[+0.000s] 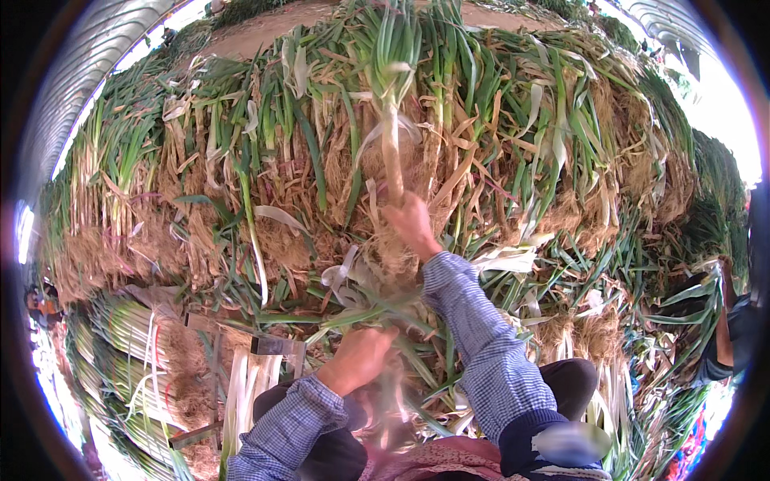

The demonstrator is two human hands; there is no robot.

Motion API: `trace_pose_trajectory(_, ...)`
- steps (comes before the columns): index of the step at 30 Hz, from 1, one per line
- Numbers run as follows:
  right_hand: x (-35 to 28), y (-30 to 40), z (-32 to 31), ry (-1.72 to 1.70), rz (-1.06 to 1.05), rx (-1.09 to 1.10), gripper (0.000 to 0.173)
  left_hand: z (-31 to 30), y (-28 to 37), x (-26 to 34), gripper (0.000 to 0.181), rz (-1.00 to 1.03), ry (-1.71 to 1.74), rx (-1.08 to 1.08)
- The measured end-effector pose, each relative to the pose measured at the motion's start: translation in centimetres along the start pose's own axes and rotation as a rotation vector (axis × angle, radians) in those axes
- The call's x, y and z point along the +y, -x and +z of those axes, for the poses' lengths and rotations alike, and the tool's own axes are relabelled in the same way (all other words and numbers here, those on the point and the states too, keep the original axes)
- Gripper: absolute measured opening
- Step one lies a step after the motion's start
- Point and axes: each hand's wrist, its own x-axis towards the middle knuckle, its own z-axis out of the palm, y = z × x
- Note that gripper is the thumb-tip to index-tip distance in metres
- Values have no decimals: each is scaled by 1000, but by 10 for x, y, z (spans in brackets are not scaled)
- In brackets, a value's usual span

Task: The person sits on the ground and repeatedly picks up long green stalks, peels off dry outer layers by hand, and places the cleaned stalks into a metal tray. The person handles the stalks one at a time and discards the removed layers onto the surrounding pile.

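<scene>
My right hand (411, 223) is closed around the lower white stalk of a large green onion (391, 138). The onion stands nearly upright against the pile, its green leaves at the top, its fibrous roots (388, 249) hanging below my hand. My left hand (361, 359) is curled in front of my lap, close to loose green leaves (415, 361). Blur hides whether anything lies in its fingers. A long bank of unpeeled green onions (289, 132), with dry brown outer leaves and root tufts, stretches across the view before me.
Bundles of green onions with clean stalks (129, 361) are stacked at the left, beside a metal frame (277, 347). White peeled stalks (237, 391) lean near my left knee. Stripped leaves (511, 258) litter the ground. At the far right another person's arm (723, 337) shows.
</scene>
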Motion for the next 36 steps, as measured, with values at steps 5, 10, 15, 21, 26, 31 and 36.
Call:
trace_pose_trajectory(5,36,7,25,-177,-22,43,27,-10,2,2,30,-52,38,16)
trace_pose_trajectory(10,41,27,0,-347,-131,21,29,-31,-8,9,27,-139,60,150)
trace_pose_trajectory(15,9,106,-16,-315,-187,-50,32,-26,-24,-23,26,-186,157,565)
trace_pose_trajectory(21,-5,238,-21,-163,-130,-58,29,-40,-59,-52,73,-316,768,539)
trace_pose_trajectory(26,24,330,-42,-22,-53,-172,25,-81,-112,-1,62,-338,1003,453)
trace_pose_trajectory(31,20,366,-68,-8,-146,-137,22,-10,-145,-4,44,-309,455,866)
trace_pose_trajectory(36,55,391,-82,98,-200,-75,20,15,-98,19,31,-433,693,715)
